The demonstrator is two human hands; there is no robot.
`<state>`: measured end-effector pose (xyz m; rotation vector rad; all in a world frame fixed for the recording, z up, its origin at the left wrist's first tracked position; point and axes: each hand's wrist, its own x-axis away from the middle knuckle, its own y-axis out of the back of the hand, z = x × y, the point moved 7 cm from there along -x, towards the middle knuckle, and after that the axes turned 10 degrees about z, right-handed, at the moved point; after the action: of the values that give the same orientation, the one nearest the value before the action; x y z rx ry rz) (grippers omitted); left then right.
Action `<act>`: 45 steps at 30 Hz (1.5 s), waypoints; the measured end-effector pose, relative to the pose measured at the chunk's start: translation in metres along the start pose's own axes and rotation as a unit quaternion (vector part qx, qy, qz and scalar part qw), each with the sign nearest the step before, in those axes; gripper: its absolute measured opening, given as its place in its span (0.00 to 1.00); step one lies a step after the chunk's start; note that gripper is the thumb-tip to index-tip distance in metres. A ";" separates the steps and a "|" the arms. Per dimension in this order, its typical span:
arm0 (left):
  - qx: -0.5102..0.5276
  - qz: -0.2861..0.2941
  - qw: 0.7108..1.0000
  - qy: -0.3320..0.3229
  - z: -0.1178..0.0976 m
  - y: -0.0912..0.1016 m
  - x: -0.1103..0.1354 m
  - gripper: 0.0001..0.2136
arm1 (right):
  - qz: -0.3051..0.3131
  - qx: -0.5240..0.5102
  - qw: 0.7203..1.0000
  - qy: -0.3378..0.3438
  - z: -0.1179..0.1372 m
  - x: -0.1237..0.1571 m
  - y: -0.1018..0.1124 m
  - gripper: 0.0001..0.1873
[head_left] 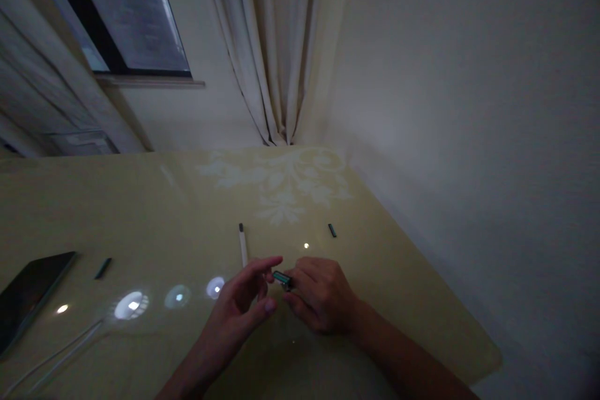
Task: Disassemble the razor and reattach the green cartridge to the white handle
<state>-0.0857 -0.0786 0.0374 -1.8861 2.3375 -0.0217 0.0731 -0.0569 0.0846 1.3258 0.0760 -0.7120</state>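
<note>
A small dark head with a green strip, which looks like a razor [282,278], juts out from my right hand [321,294]. The right fingers are closed around its lower part, so most of any handle is hidden. My left hand [241,300] is just to the left, its thumb and index finger spread apart. The fingertips are close to the razor's head; whether one touches it I cannot tell. Behind the left hand lies a white stick-like thing [242,244] with a dark tip, its near end hidden by the fingers.
A short dark piece [332,230] lies beyond my right hand, and another dark piece [103,268] is at the left. A black tablet-like slab [35,290] and a white cable [65,350] are farther left. The glossy table [422,300] meets a wall on the right.
</note>
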 end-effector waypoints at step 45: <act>-0.201 -0.038 0.975 -0.083 -0.008 0.011 0.009 0.17 | -0.078 -0.083 0.992 -0.062 0.001 0.004 0.004 0.11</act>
<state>-0.0987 -0.0856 0.0431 -2.0497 2.2832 0.6216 0.0777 -0.0594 0.0873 1.1221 0.1374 -0.9006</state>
